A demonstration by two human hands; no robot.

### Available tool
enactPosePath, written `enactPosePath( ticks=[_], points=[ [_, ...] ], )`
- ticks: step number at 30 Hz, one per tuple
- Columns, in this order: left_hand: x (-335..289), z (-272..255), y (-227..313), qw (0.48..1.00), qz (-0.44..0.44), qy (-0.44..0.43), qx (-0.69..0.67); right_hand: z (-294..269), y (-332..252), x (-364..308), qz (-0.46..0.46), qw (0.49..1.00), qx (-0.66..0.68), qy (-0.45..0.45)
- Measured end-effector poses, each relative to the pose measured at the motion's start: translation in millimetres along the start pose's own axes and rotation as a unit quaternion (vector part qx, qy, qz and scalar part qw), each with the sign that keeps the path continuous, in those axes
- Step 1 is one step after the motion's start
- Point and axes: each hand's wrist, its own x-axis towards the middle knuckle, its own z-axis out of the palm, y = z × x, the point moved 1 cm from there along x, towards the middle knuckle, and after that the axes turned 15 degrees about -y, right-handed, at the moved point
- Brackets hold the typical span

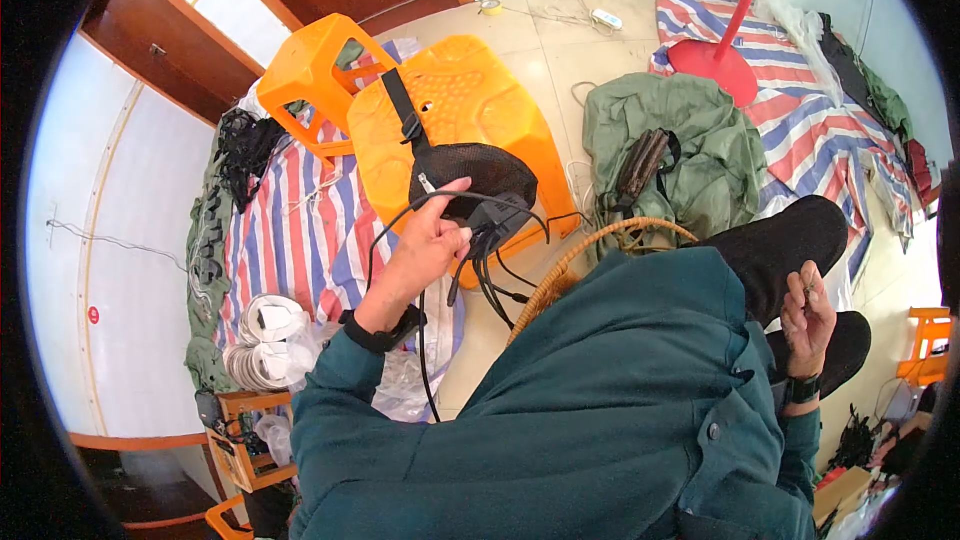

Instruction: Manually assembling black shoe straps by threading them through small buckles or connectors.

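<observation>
My left hand (428, 248) is closed at the edge of a black box with cables (502, 218), thumb against it and index finger stretched along its far side. Several black cables (487, 280) hang from the box, and one loops over that hand. Just beyond lies a black mesh pouch (475, 172) with a zip and a buckled strap (402, 105), on an orange plastic stool (455, 90). My right hand (808, 320) hovers over my dark trouser leg, palm up with curled fingers. Whatever sits between those fingertips, if anything, is too small to make out.
A wicker rim (560, 270) shows beside my lap. Another orange stool (318, 75) stands at far left. Green cloth (690, 130) lies ahead, near a red round stand base (712, 70). Striped sheeting (290, 210) covers floor areas; white coils (265, 340) sit left.
</observation>
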Motion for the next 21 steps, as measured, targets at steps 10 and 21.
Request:
enactPosePath(
  ticks=[10, 21],
  points=[
    [22, -19, 6, 0.998, -0.020, -0.057, -0.018, 24, 5, 35, 0.099, 0.988, -0.110, 0.050],
    [30, -6, 8, 0.997, -0.023, -0.075, -0.020, 71, 32, 138, 0.242, 0.947, -0.195, -0.086]
  ],
)
